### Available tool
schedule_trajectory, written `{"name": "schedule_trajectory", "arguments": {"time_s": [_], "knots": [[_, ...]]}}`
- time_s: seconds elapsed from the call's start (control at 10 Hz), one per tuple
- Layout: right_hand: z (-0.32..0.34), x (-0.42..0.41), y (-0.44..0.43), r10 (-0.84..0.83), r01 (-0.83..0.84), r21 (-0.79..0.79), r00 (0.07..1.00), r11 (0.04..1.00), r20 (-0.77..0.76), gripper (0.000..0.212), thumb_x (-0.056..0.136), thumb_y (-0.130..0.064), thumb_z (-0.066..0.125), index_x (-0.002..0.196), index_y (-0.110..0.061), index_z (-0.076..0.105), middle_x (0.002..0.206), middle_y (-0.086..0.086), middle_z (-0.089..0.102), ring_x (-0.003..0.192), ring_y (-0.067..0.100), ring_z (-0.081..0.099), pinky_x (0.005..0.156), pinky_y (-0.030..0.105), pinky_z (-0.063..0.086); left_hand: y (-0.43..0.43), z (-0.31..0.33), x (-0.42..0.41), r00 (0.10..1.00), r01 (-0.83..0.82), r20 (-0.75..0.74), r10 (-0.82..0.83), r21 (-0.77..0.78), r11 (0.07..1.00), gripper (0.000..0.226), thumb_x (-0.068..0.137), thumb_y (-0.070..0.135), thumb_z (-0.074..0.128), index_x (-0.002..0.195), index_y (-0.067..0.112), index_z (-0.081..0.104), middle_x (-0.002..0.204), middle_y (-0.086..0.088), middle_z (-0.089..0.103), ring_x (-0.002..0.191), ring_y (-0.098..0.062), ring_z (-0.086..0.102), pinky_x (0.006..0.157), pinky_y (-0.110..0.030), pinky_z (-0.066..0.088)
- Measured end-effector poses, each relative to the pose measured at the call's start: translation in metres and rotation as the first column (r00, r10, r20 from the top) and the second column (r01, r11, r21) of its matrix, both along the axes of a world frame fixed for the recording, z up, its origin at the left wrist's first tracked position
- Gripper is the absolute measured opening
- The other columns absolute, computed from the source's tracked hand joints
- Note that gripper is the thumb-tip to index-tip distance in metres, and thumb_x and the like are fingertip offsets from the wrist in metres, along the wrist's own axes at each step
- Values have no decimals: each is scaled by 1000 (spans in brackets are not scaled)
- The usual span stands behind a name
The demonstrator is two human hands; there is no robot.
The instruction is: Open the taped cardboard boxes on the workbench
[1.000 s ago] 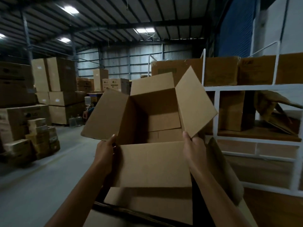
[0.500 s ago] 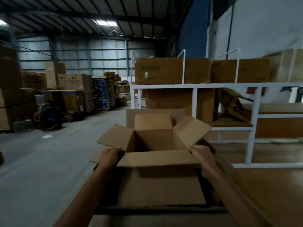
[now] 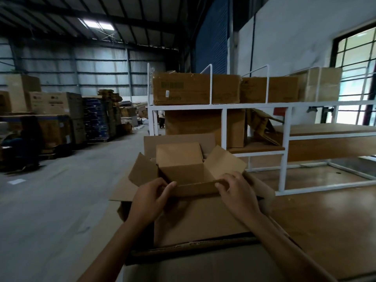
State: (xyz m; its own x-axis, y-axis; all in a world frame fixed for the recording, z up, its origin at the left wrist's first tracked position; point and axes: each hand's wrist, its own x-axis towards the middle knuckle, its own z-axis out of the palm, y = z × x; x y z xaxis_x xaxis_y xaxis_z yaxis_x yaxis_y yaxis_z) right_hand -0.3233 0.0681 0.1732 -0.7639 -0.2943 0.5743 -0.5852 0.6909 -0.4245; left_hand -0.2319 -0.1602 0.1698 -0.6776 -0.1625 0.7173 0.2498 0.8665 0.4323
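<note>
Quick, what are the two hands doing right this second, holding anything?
Left hand: closed, grip on the near flap of the open cardboard box, left end.
Right hand: closed, grip on the same flap, right end.

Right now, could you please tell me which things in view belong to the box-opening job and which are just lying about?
Part of the job: the open box, held at its near edge by the left hand and the right hand; the workbench.
Just lying about: closed boxes on the white shelf; stacked boxes at the far left; the window.
</note>
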Motion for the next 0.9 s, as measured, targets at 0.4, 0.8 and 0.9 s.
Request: {"name": "schedule_trajectory", "arguments": {"time_s": [0.4,0.8,0.9], "knots": [[-27,-49,-47,85,-147,257,968,955,238,41,99,-40,44,64,-23,58,63,-7,54,59,8,51,60,26,42,3,-29,-60,856,-180,344,387,-504,845,45,100,49,29,78,24,60,74,5,61,65,-13,58,68,-31,51],[-32,-27,-38,82,-150,386,979,910,187,47,104,-47,25,121,-22,62,126,2,61,116,19,53,109,46,29,0,-41,-64,857,-152,351,378,-529,835,58,102,50,19,64,21,52,69,2,56,68,-18,60,61,-30,37],[-29,-12,-28,120,-173,349,978,921,168,55,101,-54,31,151,-30,31,161,1,23,148,19,19,117,46,14,6,-25,-62,882,-73,406,238,-381,922,49,100,55,23,122,26,56,136,-7,51,118,-25,53,86,-37,46]]}}
